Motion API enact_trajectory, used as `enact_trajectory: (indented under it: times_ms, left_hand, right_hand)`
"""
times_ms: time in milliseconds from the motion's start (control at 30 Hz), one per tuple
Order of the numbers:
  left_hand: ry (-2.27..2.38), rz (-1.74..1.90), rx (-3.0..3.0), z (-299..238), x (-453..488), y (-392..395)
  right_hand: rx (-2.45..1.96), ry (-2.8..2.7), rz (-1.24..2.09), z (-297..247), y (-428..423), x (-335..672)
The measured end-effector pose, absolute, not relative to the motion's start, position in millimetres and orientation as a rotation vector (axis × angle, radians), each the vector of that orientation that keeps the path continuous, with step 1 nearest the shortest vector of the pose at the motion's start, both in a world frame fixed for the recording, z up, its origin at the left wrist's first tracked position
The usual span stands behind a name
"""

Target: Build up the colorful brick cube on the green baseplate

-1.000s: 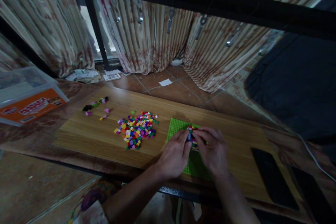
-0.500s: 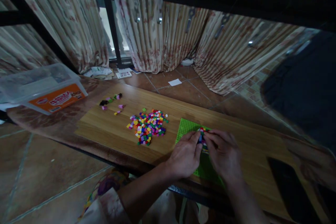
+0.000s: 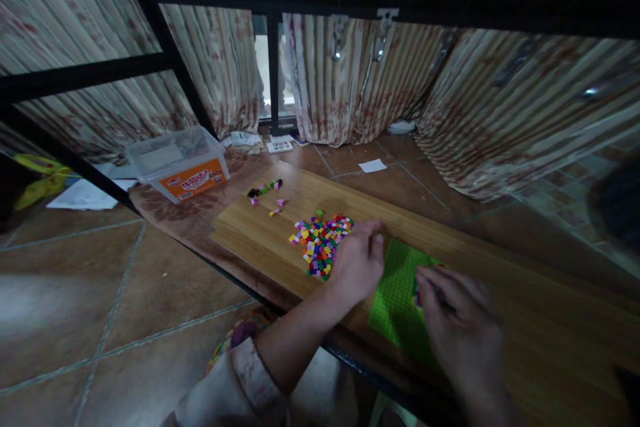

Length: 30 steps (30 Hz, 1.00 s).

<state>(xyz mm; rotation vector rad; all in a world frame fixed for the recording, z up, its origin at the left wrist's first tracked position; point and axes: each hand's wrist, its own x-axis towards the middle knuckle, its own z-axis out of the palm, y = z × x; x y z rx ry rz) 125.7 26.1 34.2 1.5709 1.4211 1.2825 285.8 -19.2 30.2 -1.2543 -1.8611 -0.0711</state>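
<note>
bricks [image 3: 316,247] left of baseplate [image 3: 395,287] | likely light, stiff; pinch opposite sides | left hand [image 3: 357,263] just left of baseplate, right hand [image 3: 461,320] over it; cannot tell either grip

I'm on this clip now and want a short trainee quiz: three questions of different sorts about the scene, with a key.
1. Multiple choice. What colour is the studded baseplate by the right hand?
A) red
B) green
C) white

2. True or false. In the picture, the clear plastic box with the orange label stands to the right of the loose brick pile.

3. Fill in the blank. The hand nearer to the loose brick pile is the ____ hand.

Key:
1. B, green.
2. False; the box stands to the left of the pile.
3. Left hand.
</note>
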Motion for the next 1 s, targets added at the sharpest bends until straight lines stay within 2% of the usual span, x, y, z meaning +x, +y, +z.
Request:
enact_trajectory:
  times_ms: [133,267,633,800,1000]
  left_hand:
    - [1.413,1.604,1.085,46,76,53]
    - [1.361,1.749,0.712,58,33,61]
    - [1.275,1.735,0.571,62,5,56]
    - [1.272,1.715,0.590,63,2,54]
    - [1.272,1.712,0.595,63,3,53]
  right_hand:
    - [-1.169,-2.068,0.249,12,-15,237]
    - [-1.187,-2.124,0.361,-3,-10,197]
    - [-1.230,-2.150,0.236,-34,-5,178]
    - [-1.303,-2.098,0.164,-29,-1,198]
    - [-1.236,-2.184,0.215,-22,1,177]
